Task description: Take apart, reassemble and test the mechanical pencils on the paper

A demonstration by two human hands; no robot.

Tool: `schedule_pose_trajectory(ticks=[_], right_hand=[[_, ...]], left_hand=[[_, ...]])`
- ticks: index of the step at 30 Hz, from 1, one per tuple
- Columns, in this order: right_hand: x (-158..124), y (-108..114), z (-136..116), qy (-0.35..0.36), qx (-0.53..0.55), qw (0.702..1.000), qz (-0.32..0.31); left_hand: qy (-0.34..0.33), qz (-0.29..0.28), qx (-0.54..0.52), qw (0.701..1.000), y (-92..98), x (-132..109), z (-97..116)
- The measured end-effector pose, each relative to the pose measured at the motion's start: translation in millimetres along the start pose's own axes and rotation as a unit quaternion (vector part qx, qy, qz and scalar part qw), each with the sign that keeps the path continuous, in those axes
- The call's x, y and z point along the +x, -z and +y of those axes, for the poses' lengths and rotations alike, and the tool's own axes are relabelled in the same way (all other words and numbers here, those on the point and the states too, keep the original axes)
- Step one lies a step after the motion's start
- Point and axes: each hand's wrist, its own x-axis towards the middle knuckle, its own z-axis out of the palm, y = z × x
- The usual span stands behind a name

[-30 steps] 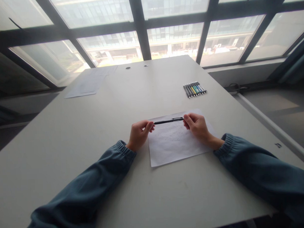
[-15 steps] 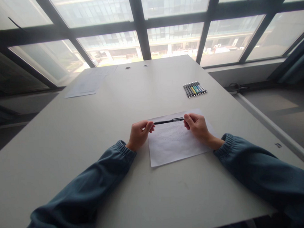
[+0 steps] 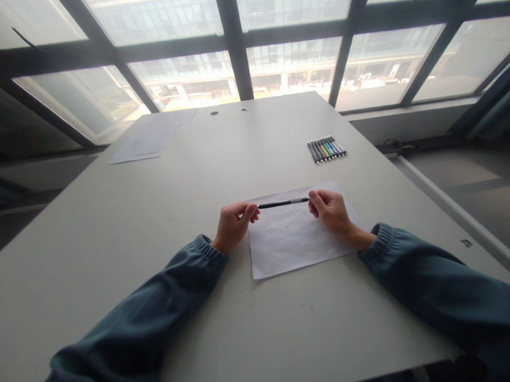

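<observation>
At the far left of the pale grey table [image 3: 114, 246], a loose stack of white paper sheets [image 3: 142, 142] lay flat, well apart from both hands. The left hand [image 3: 233, 225] was curled, its thumb and fingertips pinching the left end of a thin black pen [image 3: 283, 203]. The pen was held just above the table, with its long axis running almost level from left to right between the two hands, straight ahead of the person. Each hand had one end, so neither was nearer. Under it lay a white sheet of paper with faint pencil marks [image 3: 294, 240], with its near corner towards the left sleeve. The right hand [image 3: 331, 210] gripped the pen's right end in closed fingers and rested over the sheet. Farther off to the right, a row of dark and coloured pens [image 3: 326, 149] lay side by side on the bare table, with no holder or box around them.
</observation>
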Motion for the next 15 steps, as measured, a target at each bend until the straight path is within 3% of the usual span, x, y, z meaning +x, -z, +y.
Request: schedule_pose_trajectory(ticks=[15], right_hand=[[0.7, -1.1, 4.0, -0.030, 0.034, 0.999, 0.005]], left_hand=[[-0.020, 0.006, 0.010, 1.000, 0.5, -0.2, 3.8]])
